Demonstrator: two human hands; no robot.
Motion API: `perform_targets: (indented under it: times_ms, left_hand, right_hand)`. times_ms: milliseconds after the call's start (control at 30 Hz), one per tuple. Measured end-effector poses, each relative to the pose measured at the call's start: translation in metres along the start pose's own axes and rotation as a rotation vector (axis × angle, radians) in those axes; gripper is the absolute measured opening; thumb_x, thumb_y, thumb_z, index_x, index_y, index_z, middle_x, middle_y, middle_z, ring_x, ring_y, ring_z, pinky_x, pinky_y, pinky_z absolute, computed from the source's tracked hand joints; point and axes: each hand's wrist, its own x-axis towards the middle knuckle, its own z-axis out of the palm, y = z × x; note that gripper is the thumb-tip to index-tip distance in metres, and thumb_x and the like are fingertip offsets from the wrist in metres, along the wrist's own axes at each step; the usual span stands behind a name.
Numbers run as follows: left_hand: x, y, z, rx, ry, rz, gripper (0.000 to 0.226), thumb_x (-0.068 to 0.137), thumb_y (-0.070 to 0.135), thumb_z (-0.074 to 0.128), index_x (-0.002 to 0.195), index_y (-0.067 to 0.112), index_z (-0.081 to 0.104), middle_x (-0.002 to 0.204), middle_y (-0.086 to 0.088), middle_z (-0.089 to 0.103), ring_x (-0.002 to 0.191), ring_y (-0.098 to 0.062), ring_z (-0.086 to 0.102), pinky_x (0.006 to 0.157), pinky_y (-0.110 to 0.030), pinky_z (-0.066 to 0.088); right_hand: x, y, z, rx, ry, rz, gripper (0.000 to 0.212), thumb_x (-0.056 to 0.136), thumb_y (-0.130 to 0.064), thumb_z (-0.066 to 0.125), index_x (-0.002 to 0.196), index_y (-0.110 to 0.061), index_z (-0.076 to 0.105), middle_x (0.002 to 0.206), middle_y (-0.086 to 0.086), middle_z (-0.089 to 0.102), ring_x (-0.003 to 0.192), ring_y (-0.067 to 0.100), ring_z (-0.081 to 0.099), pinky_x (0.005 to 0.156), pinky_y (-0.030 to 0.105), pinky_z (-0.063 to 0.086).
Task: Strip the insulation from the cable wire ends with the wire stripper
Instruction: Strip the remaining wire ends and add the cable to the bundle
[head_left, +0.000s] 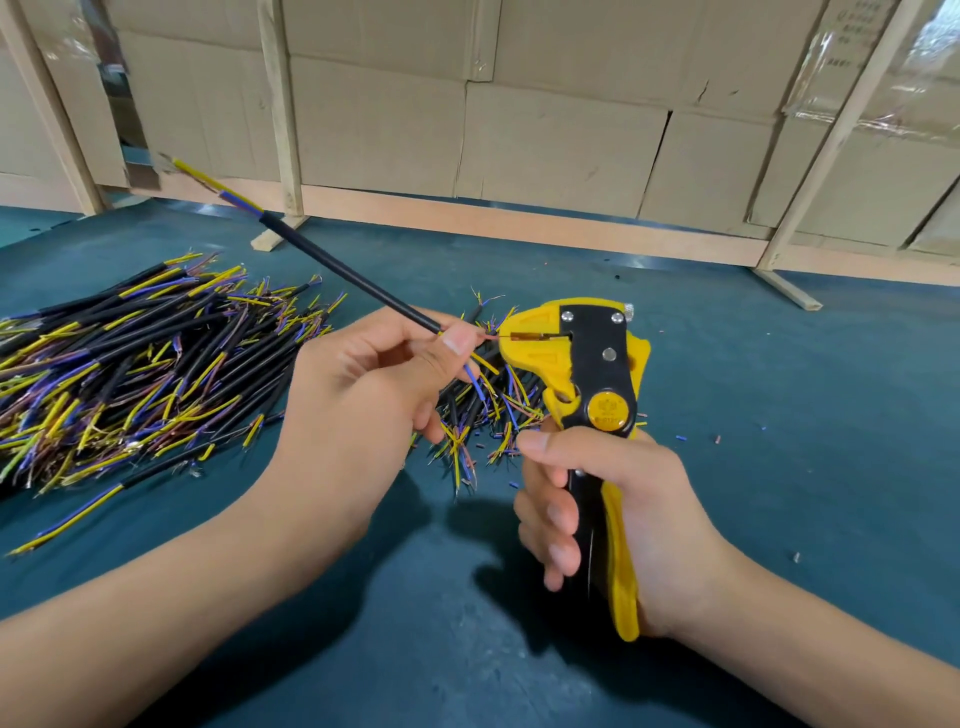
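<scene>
Above the teal mat (727, 364), your left hand (358, 384) pinches the black sheathed cable (343, 270), feeding one core into the yellow-and-black wire stripper (582, 374) your right hand (618, 499) grips, ready to squeeze.

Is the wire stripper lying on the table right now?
No, the right hand grips the wire stripper upright above the table.

A dark teal desk (727, 364) fills the near and middle ground, its surface dull and lightly scuffed. Along its far edge runs a pale wooden rail (519, 218). Behind it stand stacked cardboard boxes (561, 150), plain brown, forming a wall across the whole width. Slanting light wooden posts (280, 104) lean against them. At far right, clear plastic wrap (893, 93) covers some boxes and glints.
</scene>
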Motion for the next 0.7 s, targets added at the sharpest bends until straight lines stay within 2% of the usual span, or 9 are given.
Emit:
perform_targets:
  times_ms: [67,200,333,400,467,500,567,633,700]
  left_hand:
    - [0.001,0.003,0.003,-0.071,0.03,-0.092,0.019,0.082,0.025,0.071,0.071,0.009,0.076,0.082,-0.036,0.053,0.048,-0.017,0.037,0.052,-0.031,0.041]
    - [-0.002,0.002,0.013,-0.29,0.088,-0.3,0.018,0.091,0.012,0.066,0.075,0.006,0.073,0.069,-0.011,0.055,0.049,-0.012,0.041,0.044,-0.024,0.041]
    - [0.012,0.004,0.006,-0.459,0.197,-0.46,0.019,0.099,0.003,0.052,0.083,0.007,0.062,0.064,-0.001,0.049,0.048,-0.006,0.039,0.037,-0.017,0.033]
    - [0.034,0.01,-0.024,-0.502,0.367,-0.46,0.024,0.101,-0.001,0.043,0.085,0.012,0.055,0.068,0.003,0.044,0.05,-0.004,0.034,0.038,-0.013,0.03]
    - [0.048,0.016,-0.052,-0.402,0.455,-0.376,0.02,0.102,0.004,0.045,0.088,0.014,0.055,0.07,0.005,0.042,0.049,-0.003,0.035,0.04,-0.013,0.03]
    - [0.05,0.018,-0.057,-0.347,0.429,-0.319,0.014,0.102,0.008,0.049,0.091,0.013,0.056,0.069,0.005,0.045,0.05,-0.004,0.037,0.04,-0.014,0.031]
    - [0.046,0.018,-0.051,-0.237,0.27,-0.218,0.007,0.098,0.015,0.059,0.093,0.011,0.058,0.069,0.002,0.055,0.054,-0.007,0.045,0.04,-0.019,0.034]
    - [0.035,0.016,-0.036,-0.185,0.12,-0.151,0.011,0.09,0.018,0.067,0.089,0.008,0.062,0.076,-0.001,0.065,0.059,-0.011,0.053,0.041,-0.022,0.036]
    - [0.026,0.014,-0.025,-0.207,0.048,-0.135,0.014,0.083,0.02,0.069,0.087,0.006,0.069,0.085,-0.004,0.07,0.067,-0.015,0.058,0.043,-0.025,0.038]
  right_hand:
    - [-0.001,0.002,0.002,-0.012,0.018,-0.022,0.03,0.075,-0.021,0.069,0.057,-0.011,0.048,0.046,0.009,0.038,0.035,0.022,0.038,0.041,0.028,0.042]
    - [-0.002,0.005,0.004,-0.017,0.04,-0.063,0.028,0.077,-0.022,0.069,0.057,-0.011,0.052,0.047,0.011,0.042,0.035,0.023,0.041,0.041,0.029,0.043]
    - [-0.002,0.007,0.002,0.0,0.114,-0.093,0.031,0.076,-0.023,0.071,0.055,-0.01,0.052,0.048,0.011,0.043,0.036,0.025,0.044,0.043,0.031,0.044]
    - [-0.002,0.006,-0.003,0.041,0.192,-0.102,0.032,0.073,-0.024,0.071,0.053,-0.01,0.05,0.05,0.011,0.043,0.039,0.026,0.044,0.045,0.031,0.045]
    - [-0.001,0.005,-0.005,0.056,0.219,-0.084,0.031,0.072,-0.024,0.071,0.054,-0.01,0.05,0.054,0.011,0.044,0.041,0.026,0.044,0.045,0.032,0.046]
    - [0.0,0.005,-0.004,0.049,0.206,-0.087,0.03,0.072,-0.024,0.072,0.055,-0.01,0.051,0.054,0.011,0.044,0.041,0.026,0.045,0.046,0.033,0.047]
    - [0.001,0.008,-0.001,0.044,0.16,-0.11,0.028,0.074,-0.021,0.073,0.057,-0.009,0.054,0.056,0.013,0.046,0.042,0.027,0.047,0.048,0.037,0.049]
    - [0.002,0.01,0.0,0.048,0.056,-0.13,0.026,0.077,-0.019,0.075,0.061,-0.009,0.059,0.059,0.014,0.051,0.047,0.029,0.053,0.056,0.043,0.053]
    - [0.001,0.01,-0.002,0.038,-0.07,-0.129,0.023,0.081,-0.022,0.073,0.066,-0.008,0.064,0.063,0.015,0.058,0.055,0.031,0.06,0.067,0.049,0.053]
